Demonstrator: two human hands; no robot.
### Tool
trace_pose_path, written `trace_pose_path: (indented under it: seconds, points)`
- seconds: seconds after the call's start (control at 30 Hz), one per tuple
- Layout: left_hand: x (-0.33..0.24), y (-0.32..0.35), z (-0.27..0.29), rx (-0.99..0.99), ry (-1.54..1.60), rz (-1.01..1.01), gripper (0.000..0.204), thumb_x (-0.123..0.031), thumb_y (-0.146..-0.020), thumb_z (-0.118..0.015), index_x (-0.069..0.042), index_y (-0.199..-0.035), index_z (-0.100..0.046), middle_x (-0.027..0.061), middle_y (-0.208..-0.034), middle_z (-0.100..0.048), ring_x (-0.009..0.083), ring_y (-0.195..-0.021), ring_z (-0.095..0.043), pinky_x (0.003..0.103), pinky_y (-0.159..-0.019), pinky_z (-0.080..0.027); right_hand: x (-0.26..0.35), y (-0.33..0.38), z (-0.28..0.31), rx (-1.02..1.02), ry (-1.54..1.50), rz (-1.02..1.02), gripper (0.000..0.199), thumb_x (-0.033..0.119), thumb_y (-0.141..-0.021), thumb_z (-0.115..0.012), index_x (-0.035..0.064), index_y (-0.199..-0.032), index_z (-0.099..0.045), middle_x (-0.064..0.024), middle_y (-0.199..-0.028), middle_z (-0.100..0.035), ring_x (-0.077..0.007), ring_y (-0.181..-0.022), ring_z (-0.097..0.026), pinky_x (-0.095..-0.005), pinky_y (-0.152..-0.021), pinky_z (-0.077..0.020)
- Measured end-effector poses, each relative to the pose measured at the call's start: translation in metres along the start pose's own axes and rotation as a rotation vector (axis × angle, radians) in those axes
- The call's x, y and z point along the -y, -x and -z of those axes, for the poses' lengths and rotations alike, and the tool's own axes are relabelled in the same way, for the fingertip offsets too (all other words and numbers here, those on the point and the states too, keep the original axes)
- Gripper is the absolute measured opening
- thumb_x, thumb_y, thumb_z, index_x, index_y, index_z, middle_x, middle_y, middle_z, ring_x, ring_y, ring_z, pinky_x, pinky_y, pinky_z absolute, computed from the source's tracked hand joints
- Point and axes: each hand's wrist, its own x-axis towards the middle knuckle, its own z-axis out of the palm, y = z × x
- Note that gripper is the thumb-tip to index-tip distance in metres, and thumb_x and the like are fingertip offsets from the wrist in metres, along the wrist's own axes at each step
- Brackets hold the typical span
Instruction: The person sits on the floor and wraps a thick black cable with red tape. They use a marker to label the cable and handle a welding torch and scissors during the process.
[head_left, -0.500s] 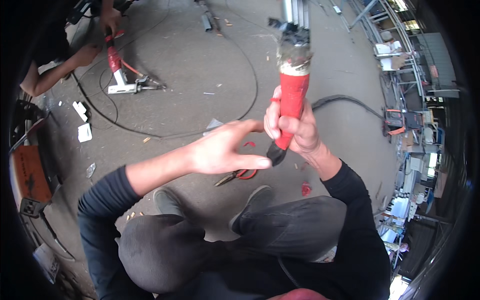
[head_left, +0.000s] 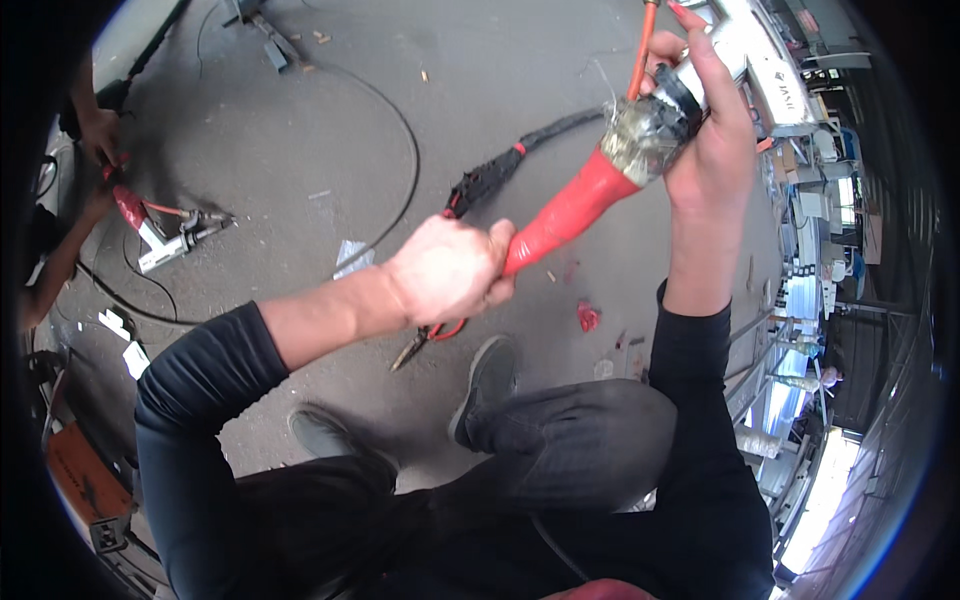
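Observation:
A tool that looks like a welding gun, with a red-wrapped handle [head_left: 575, 218] and a silver metal body [head_left: 745, 45], is held up in front of me, tilted toward the upper right. My left hand [head_left: 452, 265] is closed in a fist round the lower end of the handle. Around the metal body, above the clear-and-black tape wrapping [head_left: 645, 135], my right hand [head_left: 715, 140] curls its fingers; its far fingers are partly hidden. An orange tube [head_left: 645, 50] stands beside that body. A black-wrapped cable [head_left: 490, 180] runs behind the handle.
Red-handled pliers [head_left: 425, 342] lie on the floor near my shoes, by red scraps [head_left: 588, 316]. At left, another person's hand [head_left: 100, 135] is at a similar red-handled tool [head_left: 130, 212]. An orange machine [head_left: 90, 475] stands lower left. Cluttered racks [head_left: 800, 310] line the right.
The tool has swung from nearly upright to a slant. My right hand has moved from the handle up to the metal body; my left has closed round the handle's end.

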Motion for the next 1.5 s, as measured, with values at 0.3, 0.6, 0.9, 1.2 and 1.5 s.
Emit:
trace_pose_path:
  seconds: [0.3,0.6,0.9,1.2,1.5]
  points:
    - [-0.003,-0.022,-0.007,-0.16,0.824,0.462,0.042,-0.038,-0.1,-0.094,-0.005,-0.097,-0.07,-0.0032,-0.081,-0.063,0.0059,-0.076,-0.056,0.032,-0.068,-0.051,-0.011,0.03,0.044,-0.119,-0.38,0.194,0.05,0.002,-0.101,-0.061,0.0003,-0.151,-0.054,-0.0182,-0.145,-0.075,-0.0202,-0.115,-0.071,-0.0396,-0.094,-0.0631]
    - [-0.031,-0.009,0.047,-0.114,0.432,0.466,0.066,-0.058,-0.09,-0.094,-0.001,-0.118,-0.076,0.0228,-0.095,-0.08,0.0362,-0.094,-0.082,0.048,-0.09,-0.062,-0.01,0.026,0.048,-0.12,-0.612,0.12,0.05,-0.001,-0.099,-0.065,-0.0001,-0.149,-0.057,-0.0171,-0.153,-0.071,-0.0198,-0.097,-0.068,-0.0364,-0.089,-0.0606]
    - [-0.032,-0.001,0.046,-0.242,0.847,0.342,0.037,-0.031,-0.092,-0.101,-0.001,-0.102,-0.081,0.0018,-0.088,-0.077,0.0072,-0.087,-0.068,0.033,-0.081,-0.059,0.01,0.041,0.038,0.192,-0.55,0.194,0.065,0.007,-0.101,-0.059,0.004,-0.165,-0.046,-0.0177,-0.172,-0.052,-0.0159,-0.097,-0.056,-0.0407,-0.105,-0.0539]
    - [-0.048,0.011,0.031,-0.335,0.559,0.311,0.047,-0.044,-0.09,-0.096,-0.002,-0.098,-0.077,0.0184,-0.084,-0.079,0.0353,-0.082,-0.082,0.046,-0.08,-0.064,0.017,0.066,-0.012,0.244,-0.186,0.294,0.078,0.044,-0.116,-0.061,-0.004,-0.171,-0.034,-0.025,-0.168,-0.051,-0.0126,-0.084,-0.056,-0.0305,-0.085,-0.0523]
    - [-0.01,0.145,-0.021,0.327,0.261,0.17,0.071,-0.034,-0.099,-0.086,-0.006,-0.157,-0.055,0.0206,-0.14,-0.065,0.0462,-0.129,-0.069,0.057,-0.107,-0.059,0.017,0.097,-0.077,0.657,0.199,-0.276,0.079,0.024,-0.107,-0.071,0.0003,-0.175,-0.039,-0.0107,-0.105,-0.078,-0.0128,-0.075,-0.068,-0.0295,-0.072,-0.0591]
